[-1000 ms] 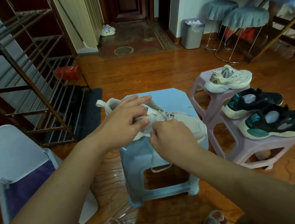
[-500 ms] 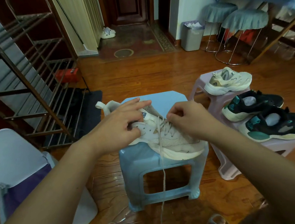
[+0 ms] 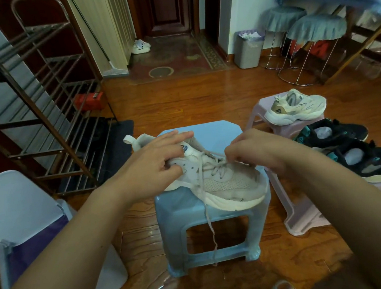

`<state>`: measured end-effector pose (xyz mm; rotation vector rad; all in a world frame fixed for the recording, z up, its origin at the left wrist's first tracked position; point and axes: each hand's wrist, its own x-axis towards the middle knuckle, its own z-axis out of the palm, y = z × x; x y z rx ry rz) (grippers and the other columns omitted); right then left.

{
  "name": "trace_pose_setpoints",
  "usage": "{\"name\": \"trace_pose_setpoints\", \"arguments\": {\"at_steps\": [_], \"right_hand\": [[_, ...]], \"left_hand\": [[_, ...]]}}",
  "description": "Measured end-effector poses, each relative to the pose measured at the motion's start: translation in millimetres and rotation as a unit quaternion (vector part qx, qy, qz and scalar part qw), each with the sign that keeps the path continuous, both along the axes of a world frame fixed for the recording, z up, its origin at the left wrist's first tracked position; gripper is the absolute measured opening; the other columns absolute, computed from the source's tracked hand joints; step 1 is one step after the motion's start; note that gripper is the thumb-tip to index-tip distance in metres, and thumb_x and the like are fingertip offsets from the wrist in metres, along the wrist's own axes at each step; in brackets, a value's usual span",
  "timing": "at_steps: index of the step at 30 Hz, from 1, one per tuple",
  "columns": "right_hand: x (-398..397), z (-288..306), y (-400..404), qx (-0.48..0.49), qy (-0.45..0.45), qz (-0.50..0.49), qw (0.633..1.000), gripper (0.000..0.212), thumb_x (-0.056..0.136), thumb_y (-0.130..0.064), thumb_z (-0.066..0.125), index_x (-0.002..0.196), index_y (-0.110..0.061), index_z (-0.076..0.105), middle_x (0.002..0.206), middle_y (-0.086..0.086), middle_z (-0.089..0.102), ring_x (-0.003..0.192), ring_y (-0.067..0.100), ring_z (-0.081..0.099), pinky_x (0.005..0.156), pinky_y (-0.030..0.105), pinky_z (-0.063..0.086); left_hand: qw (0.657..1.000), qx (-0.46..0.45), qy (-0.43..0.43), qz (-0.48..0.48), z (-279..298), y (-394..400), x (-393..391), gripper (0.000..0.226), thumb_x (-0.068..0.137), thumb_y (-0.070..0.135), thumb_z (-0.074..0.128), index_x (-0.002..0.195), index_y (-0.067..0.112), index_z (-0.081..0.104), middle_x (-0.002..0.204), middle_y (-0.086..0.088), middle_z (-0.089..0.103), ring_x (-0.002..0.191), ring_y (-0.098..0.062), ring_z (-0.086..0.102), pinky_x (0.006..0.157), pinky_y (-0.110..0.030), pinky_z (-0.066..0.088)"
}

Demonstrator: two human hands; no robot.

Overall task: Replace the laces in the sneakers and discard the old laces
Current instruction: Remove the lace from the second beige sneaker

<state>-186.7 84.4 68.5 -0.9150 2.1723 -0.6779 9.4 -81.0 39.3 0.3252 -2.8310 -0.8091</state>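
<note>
A pale beige sneaker (image 3: pixel 230 184) lies on a light blue plastic stool (image 3: pixel 216 133), toe to the right. My left hand (image 3: pixel 154 163) rests on its ankle and collar, fingers stretched over the tongue, thumb against the side. My right hand (image 3: pixel 254 152) pinches the old beige lace (image 3: pixel 208 212) at the crossings on top of the sneaker. One loose end of that lace hangs down over the sole, in front of the stool's opening.
A pink stool (image 3: pixel 297 218) at the right carries a second beige sneaker (image 3: pixel 297 107) and two black-and-teal sneakers (image 3: pixel 365 156). A metal shoe rack (image 3: pixel 44 115) stands left, a white folding chair (image 3: pixel 17 205) near left, a grey bin (image 3: pixel 248 49) by the far wall.
My right hand rose from the sneaker's near side to the lace crossings on top. The lace end, which looped low, now hangs straight down. My left hand kept its hold.
</note>
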Motion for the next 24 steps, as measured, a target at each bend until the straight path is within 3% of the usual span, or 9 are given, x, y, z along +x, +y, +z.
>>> {"name": "trace_pose_setpoints", "arguments": {"at_steps": [4, 7, 9, 12, 16, 19, 20, 22, 24], "right_hand": [[-2, -2, 10, 0.001, 0.048, 0.020, 0.999, 0.020, 0.091, -0.028, 0.063, 0.082, -0.011, 0.068, 0.077, -0.002, 0.062, 0.067, 0.013, 0.051, 0.063, 0.029, 0.041], [8, -13, -3, -0.097, 0.066, 0.017, 0.993, 0.023, 0.101, -0.034, 0.057, 0.116, -0.024, 0.071, 0.108, -0.009, 0.069, 0.094, 0.006, 0.061, 0.077, 0.024, 0.045], [18, -22, -13, -0.116, 0.099, 0.071, 0.986, 0.026, 0.101, -0.028, 0.059, 0.124, -0.022, 0.070, 0.114, -0.007, 0.070, 0.104, 0.008, 0.062, 0.087, 0.024, 0.046], [11, -20, -15, -0.118, 0.126, 0.060, 0.983, 0.015, 0.097, -0.018, 0.064, 0.104, -0.018, 0.077, 0.096, -0.008, 0.072, 0.090, 0.008, 0.064, 0.082, 0.025, 0.049], [-26, -8, 11, 0.037, -0.041, -0.023, 0.998, 0.019, 0.095, -0.011, 0.058, 0.077, -0.007, 0.063, 0.072, 0.010, 0.054, 0.060, 0.018, 0.048, 0.061, 0.030, 0.045], [-42, -16, 15, 0.124, 0.130, -0.031, 0.983, 0.018, 0.098, -0.018, 0.053, 0.088, -0.006, 0.062, 0.088, 0.011, 0.065, 0.074, 0.024, 0.059, 0.066, 0.033, 0.048], [-40, -20, 11, 0.096, 0.178, -0.020, 0.979, 0.020, 0.100, -0.020, 0.051, 0.099, -0.006, 0.066, 0.100, 0.009, 0.069, 0.085, 0.023, 0.062, 0.072, 0.033, 0.050], [-23, -19, 0, -0.037, 0.129, 0.007, 0.991, 0.023, 0.103, -0.019, 0.051, 0.119, -0.015, 0.068, 0.114, -0.006, 0.067, 0.101, 0.010, 0.062, 0.078, 0.019, 0.048], [3, -18, -11, -0.120, 0.076, 0.071, 0.987, 0.025, 0.102, -0.021, 0.056, 0.124, -0.024, 0.067, 0.106, -0.016, 0.066, 0.090, -0.007, 0.059, 0.070, 0.006, 0.041]], "left_hand": [[0.999, 0.027, -0.005, -0.025, 0, 3, 2, 0.015, 0.081, 0.019, 0.055, 0.067, 0.020, 0.056, 0.160, 0.024, 0.034, 0.151, 0.010, 0.008, 0.118, -0.022, 0.015], [0.999, 0.025, 0.002, -0.021, -2, 4, 1, 0.014, 0.077, 0.024, 0.054, 0.065, 0.018, 0.057, 0.159, 0.024, 0.036, 0.151, 0.009, 0.010, 0.118, -0.024, 0.016], [0.999, 0.027, 0.006, -0.018, -3, 3, 1, 0.014, 0.077, 0.023, 0.055, 0.064, 0.017, 0.056, 0.158, 0.025, 0.037, 0.151, 0.009, 0.012, 0.119, -0.026, 0.018], [0.999, 0.038, 0.005, -0.016, -3, 3, 2, 0.014, 0.077, 0.020, 0.056, 0.064, 0.015, 0.058, 0.157, 0.026, 0.038, 0.150, 0.011, 0.014, 0.118, -0.025, 0.019], [0.999, 0.047, 0.010, -0.020, -3, 2, 3, 0.015, 0.077, 0.022, 0.056, 0.064, 0.015, 0.058, 0.157, 0.026, 0.038, 0.150, 0.010, 0.014, 0.118, -0.026, 0.019], [0.999, 0.045, 0.006, -0.022, -4, 1, 2, 0.016, 0.077, 0.021, 0.058, 0.062, 0.016, 0.056, 0.157, 0.027, 0.038, 0.150, 0.010, 0.013, 0.120, -0.030, 0.019], [0.999, 0.045, 0.006, -0.022, -4, 1, 2, 0.016, 0.077, 0.021, 0.058, 0.061, 0.016, 0.056, 0.157, 0.026, 0.038, 0.150, 0.010, 0.013, 0.121, -0.032, 0.020], [0.999, 0.045, 0.007, -0.023, -4, 1, 2, 0.018, 0.076, 0.023, 0.057, 0.060, 0.016, 0.055, 0.157, 0.026, 0.039, 0.151, 0.009, 0.014, 0.122, -0.034, 0.020], [0.999, 0.045, 0.010, -0.026, -3, 2, 3, 0.020, 0.075, 0.031, 0.054, 0.060, 0.017, 0.054, 0.156, 0.026, 0.039, 0.151, 0.009, 0.015, 0.122, -0.036, 0.022]]}}
